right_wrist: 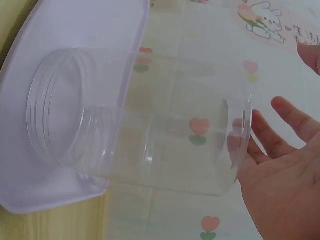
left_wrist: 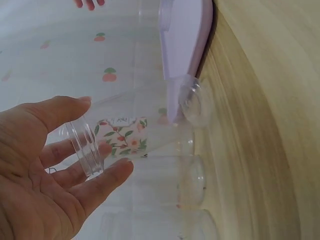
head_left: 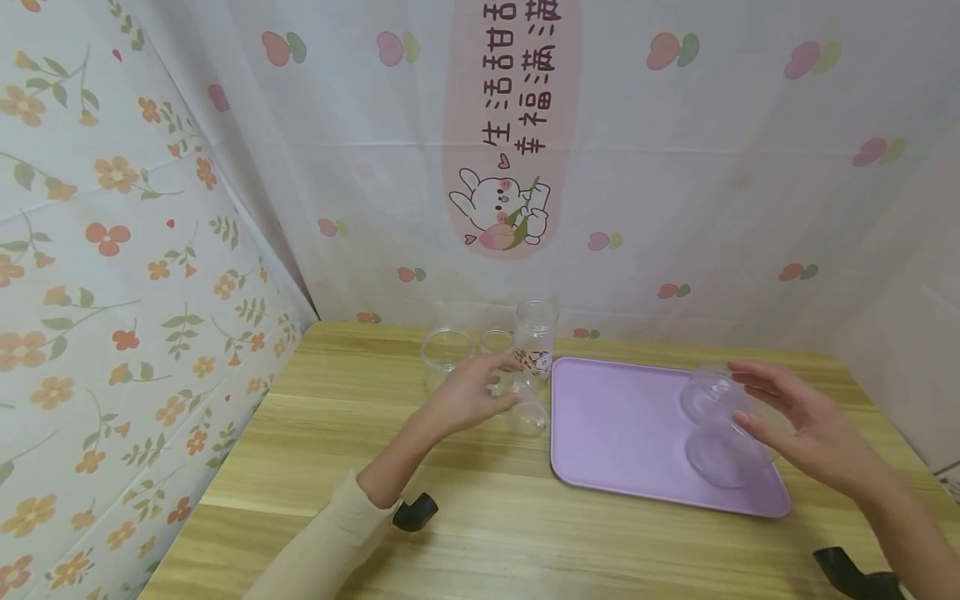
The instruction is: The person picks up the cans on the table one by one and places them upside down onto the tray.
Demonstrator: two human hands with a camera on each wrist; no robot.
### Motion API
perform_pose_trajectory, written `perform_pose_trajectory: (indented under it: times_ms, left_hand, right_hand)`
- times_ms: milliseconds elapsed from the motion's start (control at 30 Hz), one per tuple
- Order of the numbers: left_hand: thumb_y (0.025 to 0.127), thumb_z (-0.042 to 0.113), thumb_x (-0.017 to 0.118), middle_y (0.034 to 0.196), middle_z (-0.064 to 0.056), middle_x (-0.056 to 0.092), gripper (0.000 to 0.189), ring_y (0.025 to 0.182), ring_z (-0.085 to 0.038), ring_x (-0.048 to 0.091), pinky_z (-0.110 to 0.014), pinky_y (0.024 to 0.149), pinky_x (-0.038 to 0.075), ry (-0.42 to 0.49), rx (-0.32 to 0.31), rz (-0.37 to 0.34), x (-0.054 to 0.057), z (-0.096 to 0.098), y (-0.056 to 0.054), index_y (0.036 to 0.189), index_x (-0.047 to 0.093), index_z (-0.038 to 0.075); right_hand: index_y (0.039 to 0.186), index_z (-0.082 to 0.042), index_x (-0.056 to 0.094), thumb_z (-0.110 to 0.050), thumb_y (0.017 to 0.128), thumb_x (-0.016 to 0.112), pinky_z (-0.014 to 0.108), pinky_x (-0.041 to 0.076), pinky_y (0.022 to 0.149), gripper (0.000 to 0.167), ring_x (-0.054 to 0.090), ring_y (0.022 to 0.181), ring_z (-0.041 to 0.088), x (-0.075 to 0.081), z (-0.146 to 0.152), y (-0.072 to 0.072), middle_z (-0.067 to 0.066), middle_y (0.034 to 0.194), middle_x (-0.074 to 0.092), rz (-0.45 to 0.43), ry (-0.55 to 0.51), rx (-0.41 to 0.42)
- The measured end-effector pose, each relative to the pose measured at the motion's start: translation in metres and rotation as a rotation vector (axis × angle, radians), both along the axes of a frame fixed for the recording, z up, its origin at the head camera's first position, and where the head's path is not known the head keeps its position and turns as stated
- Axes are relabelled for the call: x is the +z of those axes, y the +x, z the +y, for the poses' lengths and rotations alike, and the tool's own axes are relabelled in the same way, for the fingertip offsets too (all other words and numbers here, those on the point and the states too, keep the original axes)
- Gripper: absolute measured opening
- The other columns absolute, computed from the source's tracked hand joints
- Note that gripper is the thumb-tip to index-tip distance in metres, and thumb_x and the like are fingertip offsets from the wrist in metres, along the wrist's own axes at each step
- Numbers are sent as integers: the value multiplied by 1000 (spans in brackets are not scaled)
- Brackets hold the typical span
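Observation:
My left hand grips a small clear plastic jar by its threaded neck, thumb on one side and fingers on the other. The jar leans, its base low near the table just left of the purple tray. Over the tray's right part, my right hand has its fingers spread beside a large clear jar. That jar stands mouth down on the tray, and the fingertips are right at its upturned base. Behind it on the tray is another clear jar, partly covered by the right hand.
Behind the left hand stand a wide clear jar, a narrower one and a tall one with a floral print, close to the tray's left edge. A patterned curtain hangs along the back of the wooden table.

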State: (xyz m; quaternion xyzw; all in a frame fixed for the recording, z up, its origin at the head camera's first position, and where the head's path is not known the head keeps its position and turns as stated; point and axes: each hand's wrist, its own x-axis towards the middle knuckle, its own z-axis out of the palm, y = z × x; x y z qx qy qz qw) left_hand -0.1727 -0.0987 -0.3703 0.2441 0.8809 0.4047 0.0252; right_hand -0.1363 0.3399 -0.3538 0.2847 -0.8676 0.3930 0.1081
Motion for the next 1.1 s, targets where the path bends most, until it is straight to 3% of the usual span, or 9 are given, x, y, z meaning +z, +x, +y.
perform_pose_trajectory:
  times_ms: [233,333,700,1100]
  left_hand:
    - [94,11,74,136,-17,59,41,115,-43,62,-41,91,56,116,4,-34,-8,-7,2,131,61,1]
    - [94,10,75,133,-18,61,40,113,-44,63,-40,90,56,135,3,-18,-12,-10,2,130,61,1]
    - [93,9,75,133,-17,61,40,116,-40,62,-37,91,56,200,23,-83,-16,-18,5,129,61,2]
    - [91,10,77,130,-12,63,37,113,-38,65,-35,88,57,250,20,-35,-23,-21,5,125,64,5]
  right_hand:
    - [146,5,45,20,83,70,12,38,102,69,49,129,8,-4,-4,-2,-2,141,53,0,-33,22]
    - [146,5,45,20,85,68,13,38,102,68,49,130,8,-4,-5,-2,-1,142,52,-6,-44,25]
    - [146,6,45,22,86,65,16,41,102,65,51,130,13,-5,-13,-5,6,143,52,-17,-110,54]
    - [146,6,46,22,86,64,16,41,102,64,50,131,15,-6,-19,-8,9,144,52,-4,-127,70]
